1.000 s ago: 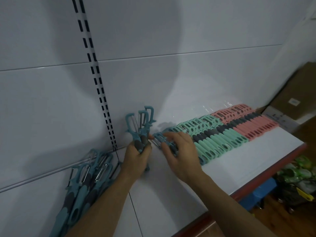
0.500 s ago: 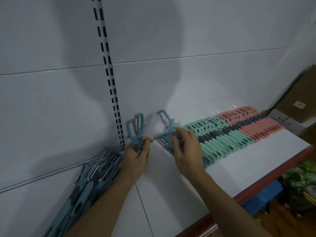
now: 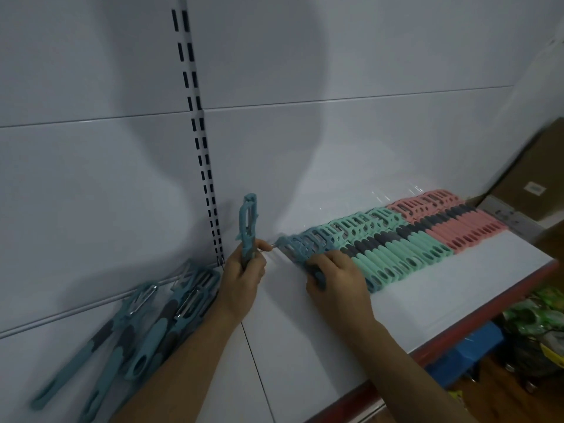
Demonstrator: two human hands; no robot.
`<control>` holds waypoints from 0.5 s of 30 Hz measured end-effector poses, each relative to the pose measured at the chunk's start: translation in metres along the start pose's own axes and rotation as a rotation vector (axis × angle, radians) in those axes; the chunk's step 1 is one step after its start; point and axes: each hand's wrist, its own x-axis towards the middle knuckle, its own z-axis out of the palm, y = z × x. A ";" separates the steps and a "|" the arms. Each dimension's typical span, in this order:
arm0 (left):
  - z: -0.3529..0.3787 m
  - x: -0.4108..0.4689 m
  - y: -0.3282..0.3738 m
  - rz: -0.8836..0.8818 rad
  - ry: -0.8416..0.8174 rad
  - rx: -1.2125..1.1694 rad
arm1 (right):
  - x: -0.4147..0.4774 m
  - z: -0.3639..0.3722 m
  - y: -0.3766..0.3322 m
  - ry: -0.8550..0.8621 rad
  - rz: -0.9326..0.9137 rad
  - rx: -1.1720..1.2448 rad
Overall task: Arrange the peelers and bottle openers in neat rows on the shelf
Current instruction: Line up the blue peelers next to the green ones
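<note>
Head view: the left hand [image 3: 241, 282] is clamped round the grey grip of an upright blue plastic peeler [image 3: 248, 221], just right of the slotted white upright strip [image 3: 201, 148] on the back wall. The tool is seen edge-on, so whether one piece or more is held cannot be told. The right hand [image 3: 335, 276] lies low, further right of the strip, fingers curled over the endmost blue peeler [image 3: 305, 245] of the laid row. That row runs on rightward, away from the strip, through mint-green peelers [image 3: 396, 248] to pink peelers [image 3: 457, 221] on the white shelf board [image 3: 427, 300].

Change: half a second earlier the right hand held a blue peeler raised, clear of the row; that hand is now down at the row's near end. One second earlier the left hand's bundle showed three blade heads; fewer show now.

Judgement: the row has probably grown by one piece toward the strip, fed hand to hand from the bundle. A loose heap of blue peelers [image 3: 152, 325], left of the strip at the wall's foot, is not yet laid out.
</note>
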 end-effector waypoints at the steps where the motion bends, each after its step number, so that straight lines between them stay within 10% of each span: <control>1: 0.000 0.000 0.001 -0.003 0.003 -0.011 | -0.001 0.002 0.001 -0.032 0.012 0.011; 15: 0.001 0.000 0.003 -0.047 -0.006 -0.091 | -0.001 0.011 -0.005 -0.104 0.110 -0.074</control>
